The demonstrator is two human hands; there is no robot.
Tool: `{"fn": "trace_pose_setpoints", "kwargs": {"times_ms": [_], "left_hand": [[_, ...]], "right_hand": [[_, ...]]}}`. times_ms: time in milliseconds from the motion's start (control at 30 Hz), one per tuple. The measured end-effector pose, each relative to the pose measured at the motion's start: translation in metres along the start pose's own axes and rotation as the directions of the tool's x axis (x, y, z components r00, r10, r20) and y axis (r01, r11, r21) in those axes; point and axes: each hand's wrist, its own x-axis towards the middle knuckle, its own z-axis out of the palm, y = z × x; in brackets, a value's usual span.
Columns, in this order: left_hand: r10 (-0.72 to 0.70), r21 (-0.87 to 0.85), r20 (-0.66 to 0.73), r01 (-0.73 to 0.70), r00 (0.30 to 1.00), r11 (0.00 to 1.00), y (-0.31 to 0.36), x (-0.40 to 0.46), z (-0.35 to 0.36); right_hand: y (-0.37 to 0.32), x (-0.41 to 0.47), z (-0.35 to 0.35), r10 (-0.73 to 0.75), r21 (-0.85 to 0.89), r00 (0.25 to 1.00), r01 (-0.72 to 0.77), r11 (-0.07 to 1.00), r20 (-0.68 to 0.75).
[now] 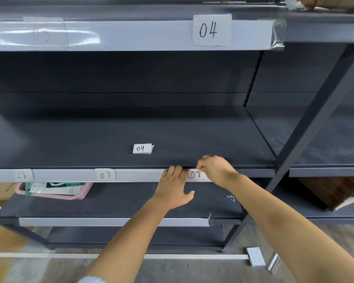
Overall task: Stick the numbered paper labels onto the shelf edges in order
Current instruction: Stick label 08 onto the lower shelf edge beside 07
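A paper label marked 08 (pixel 195 175) lies against the white strip on the middle shelf edge (pixel 139 175). My left hand (pixel 173 186) presses its fingertips on the strip at the label's left side. My right hand (pixel 215 169) pinches the label's top right part. Labels 07 (pixel 105 175) and 06 (pixel 23 175) are stuck on the same strip further left. The upper shelf edge carries label 04 (pixel 211 30) and a blurred label 03 (pixel 42 33). A small stack of labels with 09 on top (pixel 142 149) rests on the middle shelf board.
A pink tray (pixel 55 190) with packets sits on the lower shelf at left. A slanted grey upright (pixel 307 139) crosses at right, with a cardboard box (pixel 339 190) behind it. A white power strip (pixel 255 256) lies on the floor.
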Motion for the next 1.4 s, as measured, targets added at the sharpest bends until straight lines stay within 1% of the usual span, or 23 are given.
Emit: {"fn": "trace_pose_setpoints", "kwargs": {"times_ms": [200, 367, 567, 833, 1067, 1267, 1400], "left_hand": [[0.009, -0.013, -0.015, -0.009, 1.000, 1.000, -0.001, 0.001, 0.001], [0.009, -0.006, -0.017, -0.009, 1.000, 1.000, -0.001, 0.001, 0.003], [0.017, -0.005, -0.021, -0.018, 1.000, 1.000, -0.001, -0.001, 0.003], [0.049, 0.044, -0.020, -0.048, 0.999, 0.998, 0.001, -0.005, 0.001], [0.056, 0.126, -0.040, -0.050, 0.998, 0.991, 0.005, -0.011, -0.001], [-0.025, 0.244, 0.005, 0.023, 1.000, 0.969, -0.006, -0.026, -0.003], [-0.101, 0.256, -0.032, 0.106, 0.994, 0.961, -0.017, -0.040, -0.005]], "right_hand": [[-0.004, -0.006, 0.000, -0.019, -0.129, 1.000, 0.020, 0.991, 0.014], [-0.010, -0.010, -0.003, -0.012, -0.177, 1.000, 0.016, 0.984, 0.024], [-0.015, -0.014, -0.003, -0.041, -0.212, 0.999, 0.038, 0.977, -0.011], [-0.025, -0.022, -0.001, -0.073, -0.341, 0.997, 0.064, 0.938, -0.011], [-0.025, -0.031, 0.005, -0.058, -0.317, 0.998, 0.048, 0.947, -0.022], [-0.030, -0.037, 0.007, 0.005, -0.250, 1.000, -0.008, 0.968, -0.015], [-0.031, -0.036, 0.010, 0.058, -0.184, 0.997, -0.067, 0.981, -0.053]]}}
